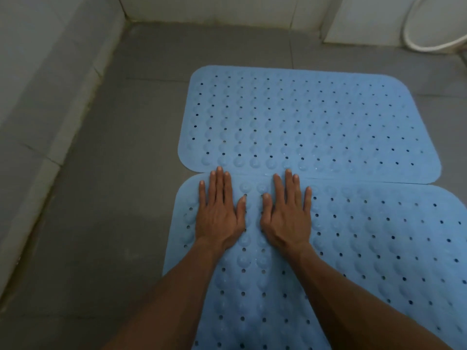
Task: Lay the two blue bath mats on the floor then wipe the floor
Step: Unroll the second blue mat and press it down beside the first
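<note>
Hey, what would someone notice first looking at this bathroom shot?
Two blue bath mats: the far mat lies flat mid-floor, the near mat meets its near edge. The left hand and right hand press flat, fingers spread, at that seam. A white hose loops at upper right.

Two blue bath mats: far mat (308, 122) and near mat (353, 248). Two bare hands: left hand (219, 213) and right hand (288, 215). One white hose (429, 45), upper right. One grey tiled floor (106, 198).
</note>
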A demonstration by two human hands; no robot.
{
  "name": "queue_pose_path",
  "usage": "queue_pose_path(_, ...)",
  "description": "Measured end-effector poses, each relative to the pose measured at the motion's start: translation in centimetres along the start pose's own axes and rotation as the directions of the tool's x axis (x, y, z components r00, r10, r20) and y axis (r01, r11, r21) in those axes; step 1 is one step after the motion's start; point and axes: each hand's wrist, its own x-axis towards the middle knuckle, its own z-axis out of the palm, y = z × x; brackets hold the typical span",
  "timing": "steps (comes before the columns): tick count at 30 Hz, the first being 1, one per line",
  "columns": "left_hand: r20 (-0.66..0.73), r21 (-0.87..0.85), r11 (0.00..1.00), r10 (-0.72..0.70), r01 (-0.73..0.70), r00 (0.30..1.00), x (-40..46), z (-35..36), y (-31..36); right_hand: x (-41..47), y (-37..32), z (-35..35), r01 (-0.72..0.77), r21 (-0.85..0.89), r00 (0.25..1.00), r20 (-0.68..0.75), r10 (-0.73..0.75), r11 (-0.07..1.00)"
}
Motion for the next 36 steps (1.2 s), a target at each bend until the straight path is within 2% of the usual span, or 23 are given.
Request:
queue_pose_path(6, 0.005, 0.026, 0.999, -0.029, 0.029, 1.0, 0.8, -1.0, 0.5, 0.4, -0.6, -0.7, -0.057, 0.002, 0.996, -0.072, 0.057, 0.998)
queue_pose_path(15, 0.109, 0.053, 0.997, -0.054, 0.049, 0.993, 0.9, -0.4, 0.5, 0.7, -0.6, -0.4, -0.096, -0.008, 0.994, 0.046, 0.096, 0.995)
queue_pose_path(25, 0.097, 0.051, 0.998, -0.037, 0.033, 0.995, 0.9, 0.1, 0.0, 0.7, -0.4, -0.4, -0.044, -0.012, 0.991, 0.126, 0.045, 0.999)
queue_pose_path(29, 0.132, 0.076, 0.996, -0.062, 0.052, 0.989, 1.0, 0.3, 0.2, 0.7, -0.1, -0.5, -0.041, 0.018, 0.984, 0.172, 0.037, 0.999)
queue_pose_path(31, 0.188, 0.053, 0.996, -0.086, 0.077, 0.978, 1.2, -0.1, 0.2, 1.1, 0.3, -1.2, -0.042, 0.096, 0.97, 0.242, 0.018, 0.994)
queue_pose_path(33, 0.22, 0.03, 0.996, -0.092, 0.088, 0.971, 1.0, -0.6, 0.8, 1.3, 1.5, -2.7, -0.04, 0.266, 0.946, 0.321, -0.049, 0.963)
queue_pose_path(34, 0.206, 0.028, 0.997, -0.081, 0.077, 0.975, 0.7, -0.6, 1.5, 1.2, 2.4, -3.5, -0.024, 0.335, 0.938, 0.333, -0.095, 0.942)
queue_pose_path(36, 0.151, 0.017, 0.999, -0.044, 0.042, 0.988, -0.2, -0.3, 4.1, 0.4, 5.3, -5.0, 0.043, 0.351, 0.947, 0.283, -0.15, 0.935)
